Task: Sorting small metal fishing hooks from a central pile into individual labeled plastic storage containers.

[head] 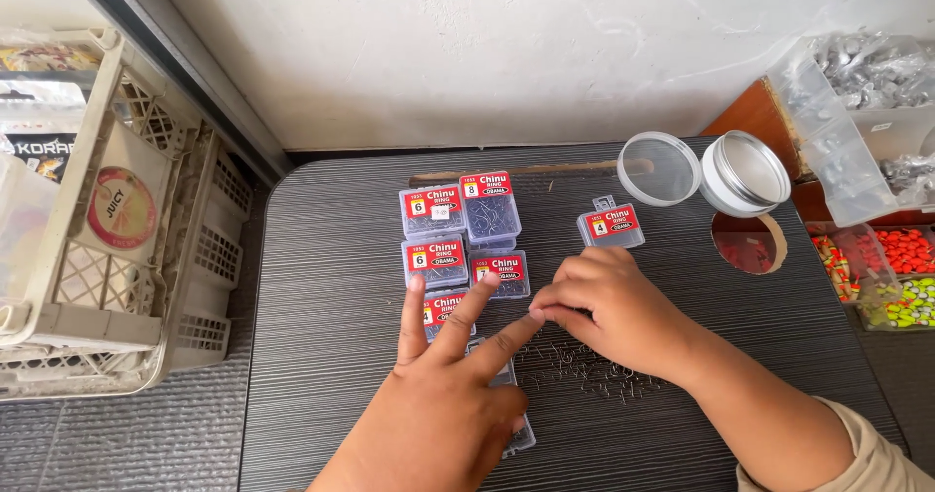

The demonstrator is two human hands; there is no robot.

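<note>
Dark ribbed tabletop point(321, 258), left hand point(443, 404) fingers spread flat over small clear plastic hook boxes point(466, 239) with red labels, right hand point(609, 307) pinched shut at the left fingertip, loose fine wire hooks point(584, 365) scattered beneath, round clear lid point(658, 169), metal tin point(745, 172) behind.

The dark ribbed tabletop point(321, 258) with rounded corners serves as the reference surface. Directly behind it stands a white plastered wall point(467, 44), evenly lit by soft daylight. To the left of the tabletop, a dark metal frame strip point(175, 54) runs diagonally along the wall base. Further left sits a beige plastic lattice crate point(146, 258). Below the crate, left of the tabletop, lies grey ribbed flooring point(117, 443).
</note>
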